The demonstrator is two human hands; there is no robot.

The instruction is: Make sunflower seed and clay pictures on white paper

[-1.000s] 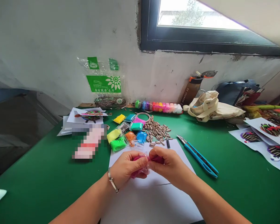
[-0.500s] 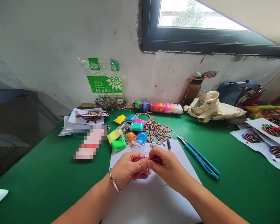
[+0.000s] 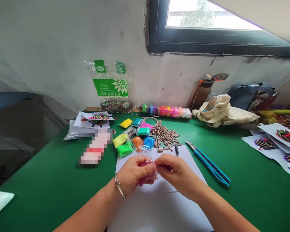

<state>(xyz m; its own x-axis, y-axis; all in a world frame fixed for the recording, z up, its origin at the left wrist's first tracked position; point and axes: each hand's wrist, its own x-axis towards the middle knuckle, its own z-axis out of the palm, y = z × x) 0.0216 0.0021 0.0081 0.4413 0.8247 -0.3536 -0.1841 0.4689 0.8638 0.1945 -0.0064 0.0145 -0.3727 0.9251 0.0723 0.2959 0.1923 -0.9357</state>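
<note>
We take the white sheet (image 3: 159,199) on the green table (image 3: 244,193) as our landmark and sweep left to right. Well left of it lies a stack of papers (image 3: 87,124), and just beyond its far left corner sit the small clay packets (image 3: 132,140), yellow, green, orange and blue. Over the sheet's far half, our left hand (image 3: 132,174) pinches a pink clay packet (image 3: 148,172), fingers closed on its clear wrap. Our right hand (image 3: 176,172) meets it, fingertips gripping the same packet's top edge, so both hands are touching. Beyond the sheet's far edge is a heap of striped sunflower seeds (image 3: 165,135). Just right of the sheet lies a blue utility knife (image 3: 210,164).
</note>
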